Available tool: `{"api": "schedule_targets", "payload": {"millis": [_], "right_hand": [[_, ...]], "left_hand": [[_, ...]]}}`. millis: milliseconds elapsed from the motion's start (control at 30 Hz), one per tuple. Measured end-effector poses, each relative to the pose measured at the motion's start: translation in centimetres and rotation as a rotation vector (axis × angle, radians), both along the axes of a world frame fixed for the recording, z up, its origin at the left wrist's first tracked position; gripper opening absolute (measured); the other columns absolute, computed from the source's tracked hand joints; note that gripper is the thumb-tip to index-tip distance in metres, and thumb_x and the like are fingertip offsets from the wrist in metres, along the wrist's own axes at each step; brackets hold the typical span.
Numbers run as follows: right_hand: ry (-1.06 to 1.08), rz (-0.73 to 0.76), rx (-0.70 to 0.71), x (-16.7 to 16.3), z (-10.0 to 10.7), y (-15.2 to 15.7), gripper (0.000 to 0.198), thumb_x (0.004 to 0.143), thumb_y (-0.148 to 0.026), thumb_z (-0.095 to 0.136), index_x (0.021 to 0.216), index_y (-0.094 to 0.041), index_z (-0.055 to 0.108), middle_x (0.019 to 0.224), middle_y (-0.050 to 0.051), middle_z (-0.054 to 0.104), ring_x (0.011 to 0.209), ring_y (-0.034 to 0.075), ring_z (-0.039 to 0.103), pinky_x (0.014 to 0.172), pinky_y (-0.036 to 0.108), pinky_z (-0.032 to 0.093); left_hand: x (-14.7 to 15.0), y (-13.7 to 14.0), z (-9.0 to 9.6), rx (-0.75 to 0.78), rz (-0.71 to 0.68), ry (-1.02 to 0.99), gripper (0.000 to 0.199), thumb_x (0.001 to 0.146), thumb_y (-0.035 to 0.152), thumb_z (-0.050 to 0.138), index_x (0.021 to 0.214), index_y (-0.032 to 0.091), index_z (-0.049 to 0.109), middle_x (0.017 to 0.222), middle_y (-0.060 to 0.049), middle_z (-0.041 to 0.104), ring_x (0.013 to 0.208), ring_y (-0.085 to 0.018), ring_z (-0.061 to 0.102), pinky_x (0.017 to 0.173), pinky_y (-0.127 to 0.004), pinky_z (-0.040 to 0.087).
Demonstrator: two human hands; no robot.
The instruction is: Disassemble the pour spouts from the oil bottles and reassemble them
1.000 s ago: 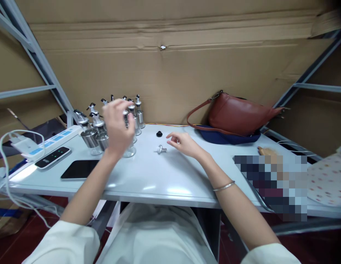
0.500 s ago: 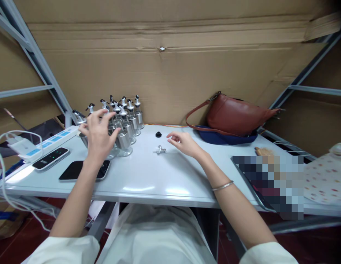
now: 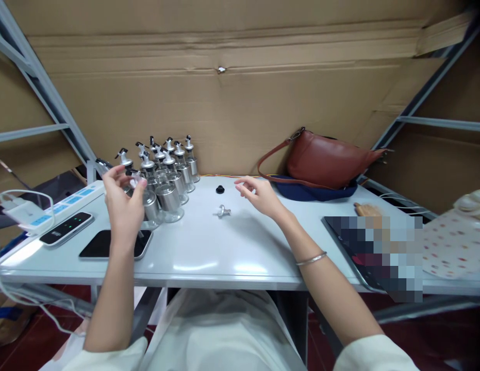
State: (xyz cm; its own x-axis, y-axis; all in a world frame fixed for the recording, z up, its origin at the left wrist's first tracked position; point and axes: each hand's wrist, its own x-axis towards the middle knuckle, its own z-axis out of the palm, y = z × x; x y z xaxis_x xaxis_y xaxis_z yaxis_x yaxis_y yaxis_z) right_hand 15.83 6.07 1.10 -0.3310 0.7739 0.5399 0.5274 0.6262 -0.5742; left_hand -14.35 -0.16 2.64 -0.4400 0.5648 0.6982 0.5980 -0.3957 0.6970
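My left hand [image 3: 122, 203] is at the front left of a group of glass oil bottles with metal bands. Its thumb and fingers close around a silver pourer spout [image 3: 136, 179] with a black lever; the hand hides what is below. Beside it stands an oil bottle [image 3: 169, 198] with its spout on. My right hand [image 3: 261, 196] hovers over the table, fingers loosely bent and apart, with nothing in it. Left of it a loose silver pourer piece [image 3: 223, 211] lies on its side. Farther back sits a small black cap [image 3: 220, 189].
A phone [image 3: 93, 245], a black-topped device [image 3: 66, 228] and a power strip [image 3: 65, 203] are at the left of the white table [image 3: 224, 252]. To the right are a brown bag [image 3: 328, 159] on dark blue cloth, a blurred-out tablet [image 3: 344, 242] and a dotted pouch [image 3: 452, 247].
My left hand has moved left and slightly down, closing from spread fingers around a pourer spout. My right hand stays nearly in place. The view has shifted slightly.
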Motion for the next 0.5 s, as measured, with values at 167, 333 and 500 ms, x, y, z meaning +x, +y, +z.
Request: {"api": "schedule_targets", "payload": {"millis": [167,333,500], "right_hand": [[0.015,-0.006,0.014,0.1,0.4,-0.3,0.025,0.087,-0.033,0.048,0.09,-0.015,0.064,0.061,0.001,0.06,0.057,0.013,0.054,0.06,0.024,0.041],[0.048,-0.011,0.008,0.1,0.9,-0.5,0.025,0.088,-0.034,0.048,0.087,-0.016,0.064,0.061,0.001,0.061,0.059,0.013,0.057,0.06,0.024,0.042],[0.157,0.017,0.024,-0.5,1.6,-1.4,0.027,0.088,-0.037,0.048,0.083,-0.016,0.065,0.063,0.002,0.063,0.061,0.014,0.06,0.06,0.024,0.044]], "left_hand": [[3.1,-1.8,-0.1,-0.005,0.014,0.032,0.049,0.077,0.031,0.067,0.119,0.024,0.046,0.106,-0.006,0.058,0.102,-0.024,0.057,0.086,-0.039,0.046],[5.0,-2.5,0.0,0.063,-0.02,0.058,0.031,0.078,0.031,0.066,0.107,0.026,0.054,0.101,-0.005,0.061,0.095,-0.022,0.059,0.08,-0.037,0.046],[7.4,-4.1,1.1,0.122,-0.159,-0.047,0.025,0.079,0.03,0.067,0.102,0.025,0.058,0.098,-0.004,0.063,0.084,-0.018,0.061,0.073,-0.033,0.047]]}}
